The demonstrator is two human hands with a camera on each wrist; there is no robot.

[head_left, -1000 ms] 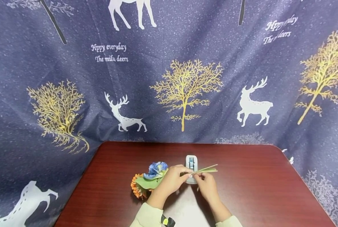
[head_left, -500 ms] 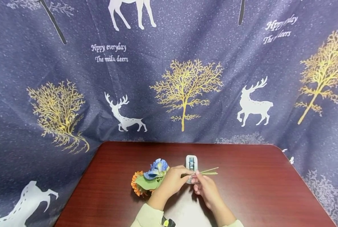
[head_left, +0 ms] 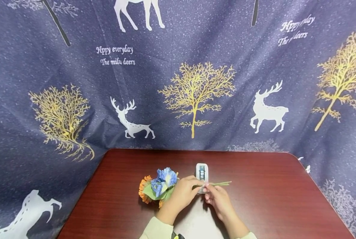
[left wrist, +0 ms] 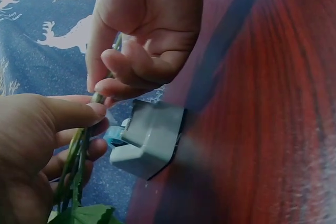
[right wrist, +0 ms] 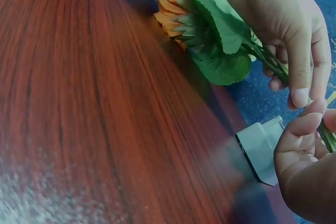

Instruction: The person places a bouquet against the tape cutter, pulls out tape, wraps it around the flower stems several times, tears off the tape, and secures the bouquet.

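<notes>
Green stems (head_left: 221,183), gathered in one thin bundle, run through a double pinch. The left hand (head_left: 183,192) grips them between thumb and curled fingers, nearer the blooms; the right hand (head_left: 220,200) pinches the same bundle just beside it, between thumb and fingers. Whether the two thumbs touch, I cannot tell. To the right of both grips, the bare stem ends poke out. To the left of the left-hand grip are a blue flower (head_left: 166,181) with a pale patch, an orange flower (right wrist: 173,9) with layered petals, and broad green leaves (right wrist: 223,69). Partly hidden behind and beneath the pinch, a pale grey tape dispenser (left wrist: 149,140) with a bluish roll (head_left: 202,172) stands on the reddish-brown, wood-grained table (head_left: 270,192). Nearer the wearer than the grips, a light sleeve (head_left: 158,229) covers the left forearm. Well beyond them hangs dark blue cloth (head_left: 154,39) printed with white deer and golden trees.
</notes>
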